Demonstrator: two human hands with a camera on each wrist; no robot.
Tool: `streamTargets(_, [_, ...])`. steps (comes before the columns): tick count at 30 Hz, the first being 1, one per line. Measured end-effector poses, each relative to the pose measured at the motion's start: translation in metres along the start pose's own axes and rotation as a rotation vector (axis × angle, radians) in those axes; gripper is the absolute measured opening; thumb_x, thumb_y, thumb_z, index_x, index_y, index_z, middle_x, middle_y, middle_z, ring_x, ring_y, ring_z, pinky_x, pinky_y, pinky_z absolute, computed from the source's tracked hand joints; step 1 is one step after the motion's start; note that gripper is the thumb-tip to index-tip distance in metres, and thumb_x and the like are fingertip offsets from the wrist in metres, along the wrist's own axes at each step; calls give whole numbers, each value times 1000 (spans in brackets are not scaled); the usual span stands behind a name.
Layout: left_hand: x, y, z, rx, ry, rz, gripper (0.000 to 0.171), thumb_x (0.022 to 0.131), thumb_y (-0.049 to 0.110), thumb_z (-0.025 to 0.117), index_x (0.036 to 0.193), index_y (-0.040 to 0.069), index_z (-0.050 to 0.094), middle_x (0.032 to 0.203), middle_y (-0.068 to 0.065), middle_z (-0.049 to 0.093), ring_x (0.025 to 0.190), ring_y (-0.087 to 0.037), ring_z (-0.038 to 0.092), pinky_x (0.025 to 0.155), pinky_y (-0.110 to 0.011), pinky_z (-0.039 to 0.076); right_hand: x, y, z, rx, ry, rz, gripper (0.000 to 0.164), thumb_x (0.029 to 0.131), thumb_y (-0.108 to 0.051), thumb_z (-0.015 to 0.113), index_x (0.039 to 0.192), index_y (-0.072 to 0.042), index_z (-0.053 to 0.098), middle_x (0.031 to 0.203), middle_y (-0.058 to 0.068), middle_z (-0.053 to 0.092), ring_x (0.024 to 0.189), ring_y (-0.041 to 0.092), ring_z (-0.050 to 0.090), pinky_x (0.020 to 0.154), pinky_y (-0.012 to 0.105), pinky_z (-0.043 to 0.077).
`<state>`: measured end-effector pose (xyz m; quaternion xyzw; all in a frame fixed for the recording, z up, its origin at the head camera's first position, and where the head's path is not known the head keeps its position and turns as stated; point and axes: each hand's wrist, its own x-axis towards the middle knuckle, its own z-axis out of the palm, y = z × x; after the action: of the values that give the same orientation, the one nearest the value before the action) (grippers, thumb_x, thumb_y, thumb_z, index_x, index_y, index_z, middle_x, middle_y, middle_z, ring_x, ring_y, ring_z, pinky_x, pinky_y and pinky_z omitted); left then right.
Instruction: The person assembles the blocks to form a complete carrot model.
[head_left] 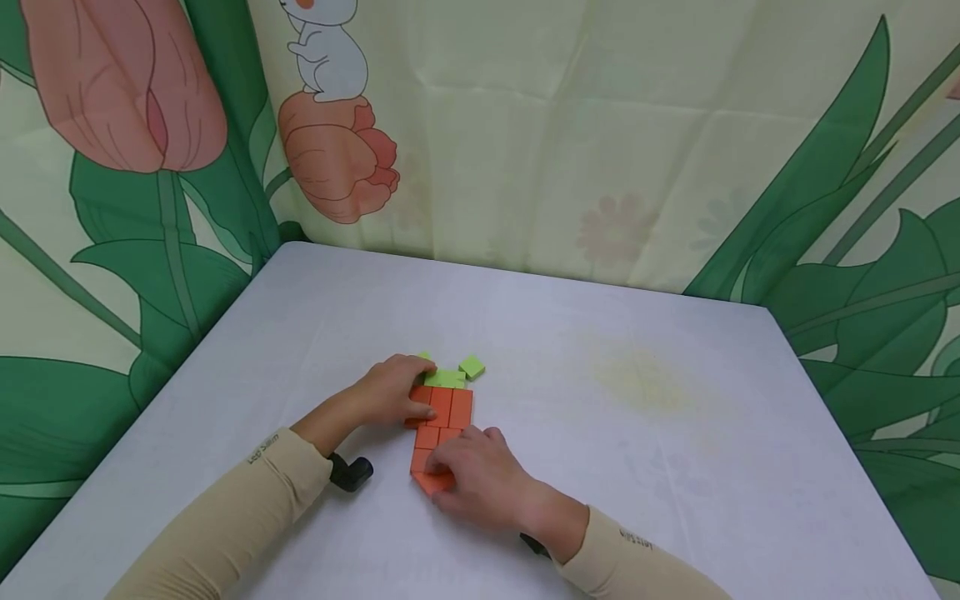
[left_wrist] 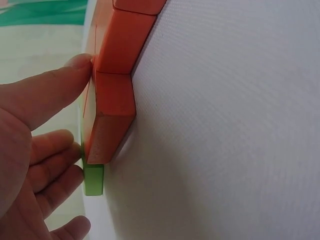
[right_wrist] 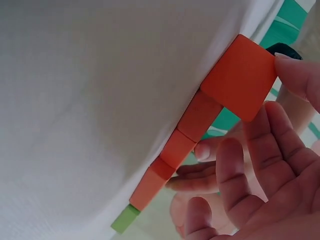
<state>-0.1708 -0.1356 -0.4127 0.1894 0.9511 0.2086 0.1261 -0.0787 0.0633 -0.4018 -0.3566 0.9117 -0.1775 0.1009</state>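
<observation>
Orange blocks [head_left: 451, 407] lie flat and close together on the white table, in a column that narrows toward me. Light green blocks [head_left: 446, 379] adjoin its far end. My left hand [head_left: 392, 389] rests at the column's left side. Its thumb touches the orange blocks' top surface in the left wrist view, and the other fingers extend loosely beside the green piece. At the near end, my right hand [head_left: 483, 479] pinches an orange block [right_wrist: 239, 77] by its upper edges, between thumb and fingertips. That block's square face stands higher than the neighbouring ones. The fingers partly cover the column in the head view.
A small green block [head_left: 472, 367] sits at an angle to the right of the column's far end. The white table [head_left: 675, 483] has a faint yellowish stain to the right. A flower-printed curtain [head_left: 510, 133] hangs behind the far edge.
</observation>
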Motion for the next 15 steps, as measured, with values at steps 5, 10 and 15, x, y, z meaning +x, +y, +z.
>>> streamTargets(5, [0,1,0,-3,5,-3,70,84,32,82,142,5,53,142,-12,53,131,-31,45,106,-49,39,1,2,-1,10,5,9,17,88,-24,77,104,-23,72,89,-22,57,92,8,46,80,33,34])
streamTargets(10, [0,3,0,-2,6,-7,69,84,32,83,141,5,54,141,-12,53,131,-32,45,106,-49,39,2,3,0,18,-8,8,18,88,-25,77,105,-23,72,88,-22,56,92,8,46,81,34,35])
streamTargets(15, [1,3,0,5,3,-1,69,84,32,82,141,6,54,141,-12,54,132,-32,45,107,-49,39,-1,11,-8,49,-13,22,28,86,-30,78,111,-20,70,99,-18,62,96,10,51,86,38,39])
